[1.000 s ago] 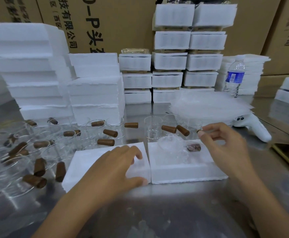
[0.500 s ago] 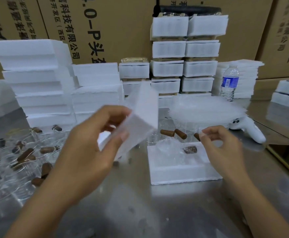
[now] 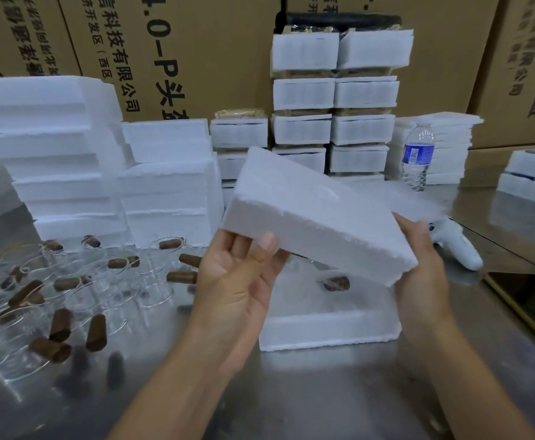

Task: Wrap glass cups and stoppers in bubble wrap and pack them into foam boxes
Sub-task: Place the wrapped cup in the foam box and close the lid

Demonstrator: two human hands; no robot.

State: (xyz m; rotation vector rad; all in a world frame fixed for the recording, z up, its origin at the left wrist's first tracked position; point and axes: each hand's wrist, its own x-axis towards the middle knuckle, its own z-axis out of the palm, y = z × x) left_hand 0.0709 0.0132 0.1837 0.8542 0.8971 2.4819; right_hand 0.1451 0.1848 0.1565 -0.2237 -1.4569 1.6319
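foam lid [image 3: 317,211] tilted, long axis upper-left to lower-right, held by left hand [image 3: 240,281], right hand [image 3: 418,258].

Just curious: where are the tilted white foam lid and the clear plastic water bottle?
Tilted white foam lid [image 3: 317,211]: head view, broad top face.
Clear plastic water bottle [image 3: 417,154]: head view, blue label.

I hold a white foam lid [image 3: 317,214] tilted above the open foam box [image 3: 323,331] on the desk [image 3: 291,401], my left hand [image 3: 237,287] gripping its left corner, my right hand [image 3: 418,265] its right end. A wrapped stopper [image 3: 336,283] lies in the box; glass cups [image 3: 78,293] and brown stoppers [image 3: 96,331] crowd the desk's left.
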